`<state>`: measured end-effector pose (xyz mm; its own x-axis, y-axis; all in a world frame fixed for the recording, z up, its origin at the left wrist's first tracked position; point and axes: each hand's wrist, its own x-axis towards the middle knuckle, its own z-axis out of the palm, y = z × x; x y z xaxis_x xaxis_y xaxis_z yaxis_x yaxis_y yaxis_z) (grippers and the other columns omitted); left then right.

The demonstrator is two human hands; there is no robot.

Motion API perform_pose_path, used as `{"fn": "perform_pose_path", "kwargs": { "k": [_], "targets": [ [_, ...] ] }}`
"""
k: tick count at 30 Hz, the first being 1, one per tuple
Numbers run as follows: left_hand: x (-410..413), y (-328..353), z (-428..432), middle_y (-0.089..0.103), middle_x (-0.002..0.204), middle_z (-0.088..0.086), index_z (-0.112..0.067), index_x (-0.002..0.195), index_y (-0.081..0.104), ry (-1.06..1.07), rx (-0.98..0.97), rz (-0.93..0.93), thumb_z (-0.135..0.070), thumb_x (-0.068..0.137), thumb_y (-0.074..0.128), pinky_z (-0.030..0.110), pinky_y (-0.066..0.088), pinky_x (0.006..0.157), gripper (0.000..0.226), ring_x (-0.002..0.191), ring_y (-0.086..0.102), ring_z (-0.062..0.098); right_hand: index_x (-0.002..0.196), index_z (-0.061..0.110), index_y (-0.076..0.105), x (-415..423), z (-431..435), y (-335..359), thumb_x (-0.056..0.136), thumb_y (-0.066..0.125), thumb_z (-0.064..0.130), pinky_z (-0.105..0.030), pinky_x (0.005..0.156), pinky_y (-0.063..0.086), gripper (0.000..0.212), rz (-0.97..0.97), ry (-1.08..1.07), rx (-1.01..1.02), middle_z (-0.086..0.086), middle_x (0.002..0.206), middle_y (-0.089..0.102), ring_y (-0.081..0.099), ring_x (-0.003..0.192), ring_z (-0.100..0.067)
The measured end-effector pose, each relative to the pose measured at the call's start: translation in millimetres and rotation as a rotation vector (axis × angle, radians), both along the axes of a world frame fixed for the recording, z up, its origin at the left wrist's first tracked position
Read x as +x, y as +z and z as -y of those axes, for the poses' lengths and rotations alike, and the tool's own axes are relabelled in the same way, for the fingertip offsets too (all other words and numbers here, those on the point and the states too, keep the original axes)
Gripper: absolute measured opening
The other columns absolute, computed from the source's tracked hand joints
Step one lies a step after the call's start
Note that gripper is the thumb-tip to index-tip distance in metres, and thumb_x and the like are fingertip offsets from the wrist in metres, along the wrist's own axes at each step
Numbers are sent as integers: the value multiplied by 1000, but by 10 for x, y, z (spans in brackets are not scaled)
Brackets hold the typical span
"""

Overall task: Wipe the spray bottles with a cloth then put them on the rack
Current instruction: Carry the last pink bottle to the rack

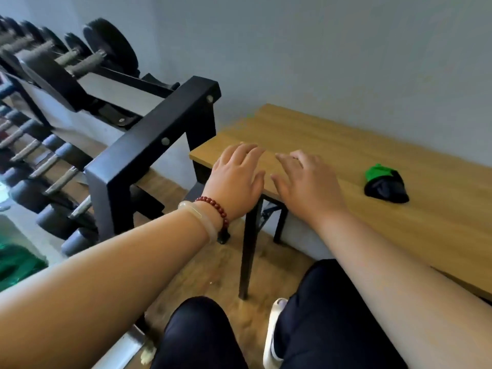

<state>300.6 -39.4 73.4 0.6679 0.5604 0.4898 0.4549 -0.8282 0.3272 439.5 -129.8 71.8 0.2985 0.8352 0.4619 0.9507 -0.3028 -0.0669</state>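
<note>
Looking down through the head cam, which is the only angle I've got. Both hands are out over the near left end of the wooden table (346,139): left hand (237,173) and right hand (306,179) side by side, fingers loosely spread, nothing in either one. Can't tell if they're actually touching the top. The cloth (386,186), a crumpled green and black thing, sits on the table off to the right, well apart from my right hand. The black dumbbell rack (149,145) just left of the table is probably the rack meant. No spray bottles in view anywhere, so I can't say if any are wiped or racked. Could be nothing's started or everything's done.
</note>
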Motion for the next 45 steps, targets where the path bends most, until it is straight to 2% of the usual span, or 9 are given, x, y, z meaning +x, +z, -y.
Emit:
{"fn": "perform_pose_path", "kwargs": {
  "k": [5, 9, 12, 21, 30, 35, 41, 45],
  "targets": [
    [727, 153, 234, 49, 144, 7, -11, 141, 49, -145, 15, 3, -26, 98, 52, 46, 31, 112, 45, 138, 35, 29, 132, 15, 58, 583, 427, 132, 97, 54, 42, -49, 88, 45, 44, -18, -153, 46, -16, 129, 59, 54, 116, -39],
    [1260, 213, 456, 48, 145, 5, -12, 142, 47, -243, 19, -18, -27, 99, 50, 41, 30, 112, 45, 139, 34, 26, 132, 18, 58, 1000, 786, 210, 94, 41, 48, -48, 91, 47, 51, -33, -270, 70, -13, 126, 59, 54, 115, -37],
    [1609, 232, 643, 45, 147, 3, -14, 144, 44, -300, 11, -36, -28, 100, 48, 39, 28, 113, 46, 141, 31, 25, 136, 19, 54, 1275, 1072, 222, 97, 46, 43, -47, 97, 43, 46, -36, -350, 50, -10, 132, 55, 49, 122, -33],
    [2469, 292, 1243, 47, 144, 2, -14, 143, 46, -457, -1, -51, -28, 100, 48, 37, 27, 112, 45, 138, 34, 26, 134, 18, 56, 1891, 1861, 182, 97, 50, 43, -49, 96, 44, 45, -65, -533, 103, -11, 129, 57, 51, 118, -37],
    [3138, 302, 1668, 40, 150, 2, -19, 150, 36, -531, -51, -128, -34, 101, 46, 38, 26, 113, 52, 142, 29, 25, 129, 12, 60, 2418, 2380, 84, 92, 61, 34, -50, 90, 46, 43, -83, -653, 167, -16, 128, 56, 53, 115, -41],
    [3497, 273, 1798, 35, 153, 2, -21, 153, 29, -540, -82, -176, -37, 102, 45, 39, 26, 113, 56, 142, 28, 25, 134, 17, 54, 2773, 2513, 99, 94, 56, 37, -48, 94, 44, 44, -90, -731, 153, -15, 139, 46, 48, 116, -40],
    [4020, 257, 1916, 32, 155, 3, -21, 153, 26, -591, -124, -214, -39, 103, 42, 40, 27, 113, 56, 142, 28, 26, 124, 15, 58, 3085, 2686, 68, 94, 57, 32, -50, 96, 41, 35, -132, -789, 171, -18, 141, 46, 46, 122, -42],
    [4353, 201, 2027, 29, 157, 4, -21, 155, 22, -614, -157, -247, -41, 103, 42, 41, 26, 115, 59, 144, 26, 26, 140, 21, 47, 3213, 2758, -12, 96, 53, 34, -50, 103, 39, 46, -247, -852, 103, -15, 149, 39, 36, 133, -38]
  ]
}}
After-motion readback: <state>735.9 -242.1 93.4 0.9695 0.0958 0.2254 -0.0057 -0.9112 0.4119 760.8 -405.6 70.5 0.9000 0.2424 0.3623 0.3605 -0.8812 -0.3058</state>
